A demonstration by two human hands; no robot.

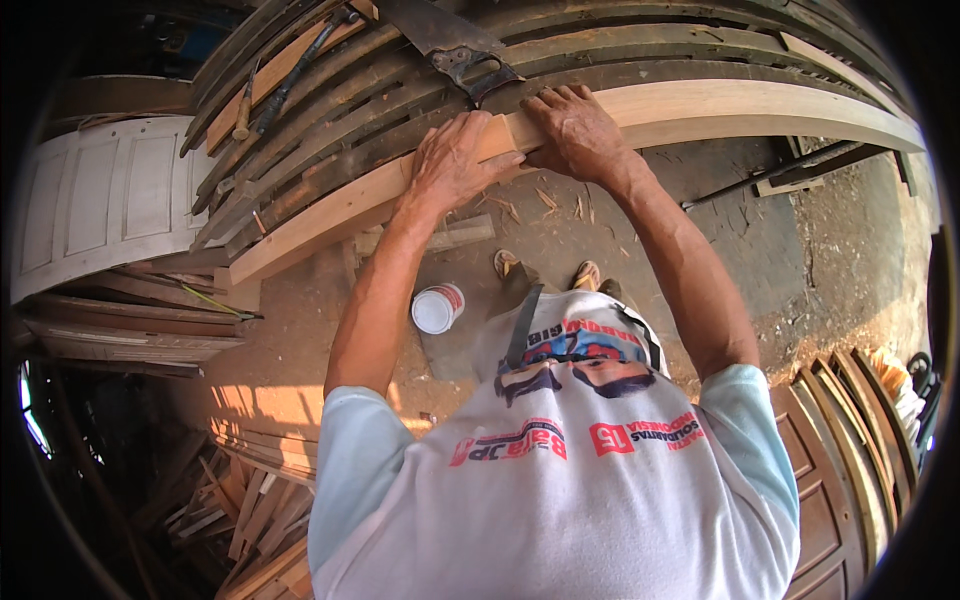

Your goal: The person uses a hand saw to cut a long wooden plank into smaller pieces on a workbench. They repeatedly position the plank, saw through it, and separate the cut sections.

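A long pale wooden beam (740,108) lies along the near edge of a slatted timber bench (400,110). My left hand (455,165) is wrapped over its left part, with the thumb stretched toward the right hand. Close beside it, my right hand (580,135) grips the beam from above, fingers curled over the far edge. Between the hands a step or seam shows in the wood; whether it is one piece or two joined pieces I cannot tell. Just beyond the hands lies a handsaw (465,55) with a dark handle.
A hammer (310,65) and a wooden-handled chisel-like tool (243,112) lie on the bench's left. A white panelled door (100,200) stands at left. Below are a white bucket (437,308) and wood shavings (547,200). Scrap timber (255,510) and a brown door (825,490) flank me.
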